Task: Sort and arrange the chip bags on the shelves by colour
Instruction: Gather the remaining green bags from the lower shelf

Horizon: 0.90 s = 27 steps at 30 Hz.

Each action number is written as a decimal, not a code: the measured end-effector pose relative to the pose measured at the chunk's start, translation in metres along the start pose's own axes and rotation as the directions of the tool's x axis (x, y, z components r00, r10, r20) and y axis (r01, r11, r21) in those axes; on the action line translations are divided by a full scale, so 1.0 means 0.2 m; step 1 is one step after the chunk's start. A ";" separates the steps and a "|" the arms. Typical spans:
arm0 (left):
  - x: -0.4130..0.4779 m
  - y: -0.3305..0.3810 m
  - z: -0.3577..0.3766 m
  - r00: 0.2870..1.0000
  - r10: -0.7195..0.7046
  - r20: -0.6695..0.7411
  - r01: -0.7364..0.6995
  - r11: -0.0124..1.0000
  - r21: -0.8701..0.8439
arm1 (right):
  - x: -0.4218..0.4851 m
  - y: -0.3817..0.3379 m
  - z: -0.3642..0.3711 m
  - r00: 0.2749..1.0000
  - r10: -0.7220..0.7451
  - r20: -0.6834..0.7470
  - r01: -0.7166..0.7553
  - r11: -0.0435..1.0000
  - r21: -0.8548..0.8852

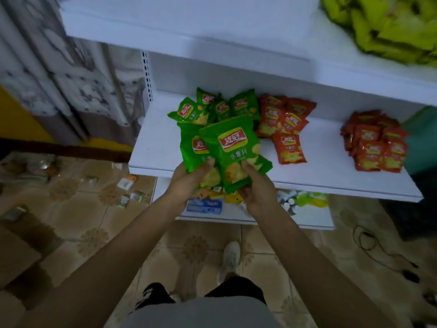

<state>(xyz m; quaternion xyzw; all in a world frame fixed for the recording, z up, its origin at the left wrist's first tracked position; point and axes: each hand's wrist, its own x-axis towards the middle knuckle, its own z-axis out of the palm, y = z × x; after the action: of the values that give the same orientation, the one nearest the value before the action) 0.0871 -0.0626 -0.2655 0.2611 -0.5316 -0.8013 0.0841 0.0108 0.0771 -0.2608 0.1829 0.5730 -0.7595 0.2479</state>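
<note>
Chip bags (233,150), two green ones, sit pinched in my left hand (189,183) and right hand (257,192) over the shelf (151,159) front, beside the green pile (212,107), to group greens, I judge.

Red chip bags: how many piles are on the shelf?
2. The left red pile lies beside the green bags; the right red pile lies apart, farther right on the shelf. More may be hidden there.

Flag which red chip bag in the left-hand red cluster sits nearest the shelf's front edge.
The red foil chip bag lying flat, face up, in front of the cluster; the other red bags are heaped behind it.
</note>
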 end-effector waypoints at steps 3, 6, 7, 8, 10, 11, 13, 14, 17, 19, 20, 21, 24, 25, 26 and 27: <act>-0.11 0.10 0.05 0.987 0.151 0.057 -0.154 0.986 0.062 | -0.19 0.00 0.03 0.995 -0.099 -0.030 0.100 0.994 0.034; -0.18 0.20 0.09 0.950 0.288 0.123 -0.302 0.946 0.121 | -0.32 -0.04 0.05 0.985 -0.174 -0.018 0.174 0.982 0.066; -0.19 0.25 0.10 0.933 0.335 0.129 -0.351 0.927 0.134 | -0.36 -0.06 0.06 0.977 -0.212 -0.016 0.213 0.976 0.054; -0.21 0.29 0.11 0.914 0.383 0.133 -0.400 0.907 0.135 | -0.38 -0.08 0.06 0.963 -0.270 -0.019 0.270 0.963 0.017; -0.23 0.38 0.13 0.873 0.461 0.159 -0.483 0.863 0.148 | -0.43 -0.13 0.07 0.905 -0.424 -0.040 0.420 0.904 -0.086; -0.25 0.44 0.14 0.848 0.501 0.176 -0.526 0.835 0.159 | -0.45 -0.17 0.07 0.861 -0.505 -0.057 0.496 0.860 -0.120; -0.28 0.55 0.17 0.795 0.568 0.211 -0.602 0.780 0.167 | -0.51 -0.27 0.08 0.755 -0.653 -0.064 0.636 0.752 -0.173; -0.28 0.61 0.18 0.769 0.596 0.229 -0.635 0.754 0.170 | -0.54 -0.33 0.09 0.701 -0.711 -0.043 0.694 0.695 -0.188; -0.29 0.80 0.25 0.728 0.636 0.258 -0.684 0.703 0.195 | -0.59 -0.50 0.14 0.570 -0.820 0.054 0.810 0.550 -0.201; -0.26 0.92 0.30 0.713 0.655 0.251 -0.701 0.662 0.265 | -0.57 -0.61 0.17 0.499 -0.864 0.074 0.845 0.465 -0.264; -0.23 0.97 0.32 0.716 0.658 0.233 -0.696 0.649 0.308 | -0.55 -0.66 0.18 0.479 -0.874 0.078 0.846 0.436 -0.308; -0.18 1.01 0.34 0.725 0.656 0.211 -0.683 0.644 0.343 | -0.52 -0.71 0.19 0.472 -0.878 0.081 0.838 0.418 -0.352; -0.04 1.11 0.35 0.726 0.661 0.189 -0.669 0.615 0.417 | -0.43 -0.87 0.21 0.449 -0.890 0.077 0.801 0.362 -0.477; 0.00 1.14 0.35 0.716 0.671 0.193 -0.674 0.593 0.441 | -0.40 -0.92 0.22 0.438 -0.895 0.078 0.786 0.340 -0.516; 0.05 1.17 0.36 0.710 0.677 0.194 -0.676 0.578 0.457 | -0.37 -0.97 0.23 0.432 -0.897 0.092 0.766 0.311 -0.562; 0.10 1.20 0.37 0.714 0.673 0.193 -0.673 0.583 0.455 | -0.33 -1.02 0.25 0.437 -0.892 0.114 0.735 0.281 -0.617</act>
<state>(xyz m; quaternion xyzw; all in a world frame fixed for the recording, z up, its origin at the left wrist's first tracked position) -0.0012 -0.1114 -0.0352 0.0527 -0.7766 -0.5450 0.3114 -0.0546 0.0861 -0.0502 -0.1296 0.8119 -0.5281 -0.2126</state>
